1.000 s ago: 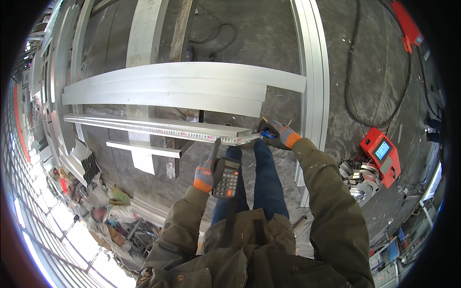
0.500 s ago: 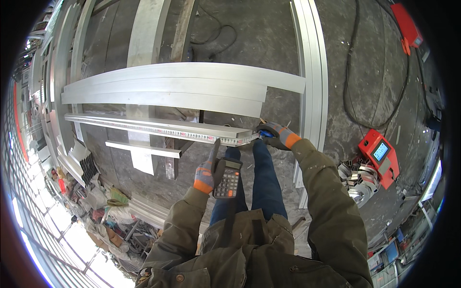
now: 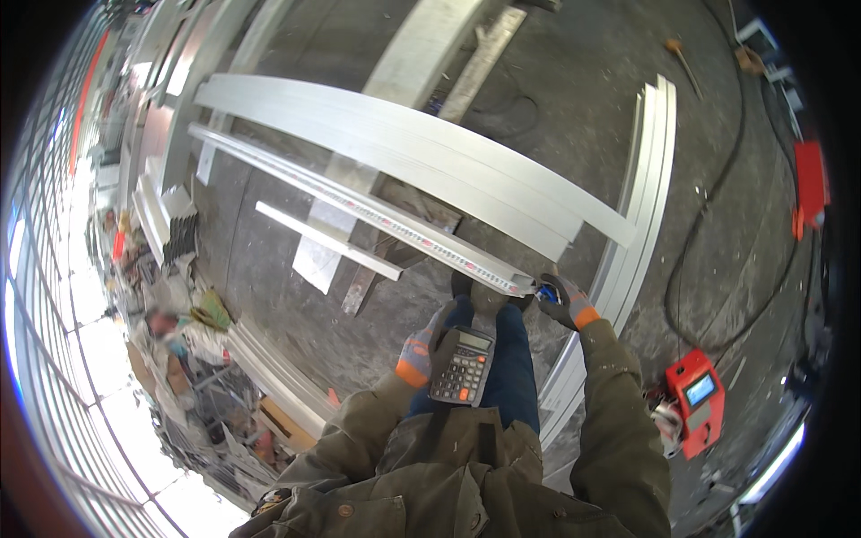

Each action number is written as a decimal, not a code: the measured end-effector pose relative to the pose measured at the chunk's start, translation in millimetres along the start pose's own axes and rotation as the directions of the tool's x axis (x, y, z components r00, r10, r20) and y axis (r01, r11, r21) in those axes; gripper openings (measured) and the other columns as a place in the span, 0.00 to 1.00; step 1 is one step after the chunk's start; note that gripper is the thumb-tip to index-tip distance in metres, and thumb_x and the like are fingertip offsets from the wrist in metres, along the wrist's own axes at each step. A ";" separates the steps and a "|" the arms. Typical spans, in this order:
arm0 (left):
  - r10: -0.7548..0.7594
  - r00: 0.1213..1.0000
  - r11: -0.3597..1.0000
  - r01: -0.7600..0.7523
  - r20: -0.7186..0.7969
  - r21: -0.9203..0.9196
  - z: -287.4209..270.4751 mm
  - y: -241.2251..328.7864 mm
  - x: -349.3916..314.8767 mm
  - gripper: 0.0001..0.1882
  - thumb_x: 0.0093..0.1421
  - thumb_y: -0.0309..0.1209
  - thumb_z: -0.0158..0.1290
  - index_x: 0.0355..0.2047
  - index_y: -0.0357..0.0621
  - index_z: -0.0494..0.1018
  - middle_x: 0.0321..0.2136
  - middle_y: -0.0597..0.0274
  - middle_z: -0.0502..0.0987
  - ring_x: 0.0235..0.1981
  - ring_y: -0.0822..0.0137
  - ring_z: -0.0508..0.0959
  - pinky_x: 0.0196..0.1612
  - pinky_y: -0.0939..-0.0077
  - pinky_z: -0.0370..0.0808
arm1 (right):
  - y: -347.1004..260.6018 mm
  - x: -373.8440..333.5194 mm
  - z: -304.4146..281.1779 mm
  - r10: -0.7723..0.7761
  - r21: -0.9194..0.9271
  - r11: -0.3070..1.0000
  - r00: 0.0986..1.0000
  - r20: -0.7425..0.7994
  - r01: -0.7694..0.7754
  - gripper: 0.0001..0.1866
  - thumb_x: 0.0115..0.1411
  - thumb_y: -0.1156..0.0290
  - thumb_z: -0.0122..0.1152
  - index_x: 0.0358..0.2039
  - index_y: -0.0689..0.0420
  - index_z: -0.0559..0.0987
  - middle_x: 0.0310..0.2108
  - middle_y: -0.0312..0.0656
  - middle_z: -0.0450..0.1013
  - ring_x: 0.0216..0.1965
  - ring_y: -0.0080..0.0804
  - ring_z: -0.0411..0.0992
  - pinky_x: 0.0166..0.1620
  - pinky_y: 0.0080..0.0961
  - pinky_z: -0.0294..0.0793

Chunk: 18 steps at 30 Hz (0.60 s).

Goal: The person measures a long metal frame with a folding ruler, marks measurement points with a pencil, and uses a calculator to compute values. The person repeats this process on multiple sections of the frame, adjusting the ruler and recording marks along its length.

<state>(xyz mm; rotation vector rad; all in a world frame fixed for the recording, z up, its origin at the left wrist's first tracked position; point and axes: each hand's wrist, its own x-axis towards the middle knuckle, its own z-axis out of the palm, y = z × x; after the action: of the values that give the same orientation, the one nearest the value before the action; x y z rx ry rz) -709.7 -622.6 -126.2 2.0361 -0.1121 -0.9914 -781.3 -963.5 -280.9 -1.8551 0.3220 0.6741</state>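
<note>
My left hand (image 3: 427, 348), in a grey glove with an orange cuff, is closed round the left side of a dark calculator (image 3: 468, 357) with orange keys. It is held over my lap, its keys facing up. My gloved right hand (image 3: 568, 303) grips a blue tape measure (image 3: 546, 293) by the near right end of a long narrow metal profile (image 3: 489, 257). The pulled-out tape blade (image 3: 421, 240) runs along that profile toward the far left. How far the blade reaches at that end is too small to tell.
Wide silvery metal strips (image 3: 404, 143) lie beyond the profile, and a short bar (image 3: 327, 240) lies on its near side. Long rails (image 3: 650, 188) stretch along the right. A red machine with a screen (image 3: 698, 403) stands at right, near a black cable (image 3: 708, 202). Scrap (image 3: 206, 386) is heaped at left.
My left index finger has drawn back from the tape blade, with the calculator still in that hand. My view has turned, so the profile slants down to the right. The right hand keeps the tape measure.
</note>
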 end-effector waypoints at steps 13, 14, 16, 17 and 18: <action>-0.206 0.862 0.761 -0.157 -0.463 -0.630 -76.7 -10.9 -164.9 0.12 0.74 0.29 0.49 0.48 0.35 0.80 0.41 0.65 0.83 0.42 0.75 0.78 0.46 0.76 0.76 | 27.7 -119.5 83.9 0.285 0.399 0.915 0.795 -0.535 -0.060 0.25 0.59 0.70 0.72 0.55 0.55 0.73 0.38 0.39 0.78 0.33 0.21 0.72 0.35 0.25 0.75; -0.228 0.851 0.727 -0.175 -0.473 -0.664 -86.8 -14.6 -178.7 0.13 0.74 0.30 0.49 0.48 0.35 0.80 0.40 0.65 0.82 0.41 0.75 0.78 0.45 0.77 0.76 | 20.0 -130.2 92.6 0.226 0.293 0.954 0.805 -0.549 -0.068 0.18 0.62 0.71 0.69 0.51 0.55 0.75 0.30 0.37 0.76 0.31 0.22 0.72 0.35 0.25 0.75; -0.163 0.812 0.779 -0.242 -0.561 -0.578 -109.8 -28.4 -205.6 0.15 0.74 0.32 0.47 0.47 0.36 0.80 0.39 0.64 0.82 0.40 0.76 0.77 0.43 0.77 0.75 | -6.0 -139.3 115.6 0.158 0.158 0.984 0.821 -0.549 -0.084 0.14 0.63 0.71 0.68 0.48 0.56 0.76 0.29 0.38 0.77 0.31 0.23 0.74 0.35 0.25 0.76; -0.214 0.804 0.748 -0.230 -0.555 -0.623 -121.1 -37.9 -217.8 0.15 0.74 0.32 0.47 0.47 0.36 0.80 0.38 0.64 0.82 0.39 0.76 0.77 0.43 0.77 0.75 | -22.6 -141.9 128.3 0.109 0.111 0.992 0.833 -0.543 -0.057 0.13 0.64 0.71 0.67 0.47 0.56 0.77 0.28 0.39 0.77 0.31 0.24 0.75 0.36 0.26 0.77; -0.230 0.797 0.716 -0.250 -0.559 -0.652 -131.6 -49.2 -230.9 0.15 0.74 0.32 0.47 0.47 0.36 0.80 0.38 0.64 0.82 0.39 0.76 0.77 0.43 0.77 0.75 | -41.4 -135.5 147.1 0.082 0.159 0.987 0.821 -0.565 0.012 0.09 0.67 0.70 0.64 0.44 0.57 0.77 0.30 0.40 0.79 0.34 0.27 0.79 0.38 0.27 0.79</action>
<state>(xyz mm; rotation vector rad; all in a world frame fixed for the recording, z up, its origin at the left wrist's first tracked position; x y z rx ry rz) -790.3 -411.0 21.5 1.5068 0.5373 -0.2230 -912.3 -825.3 -206.8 -1.8683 0.7802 0.0861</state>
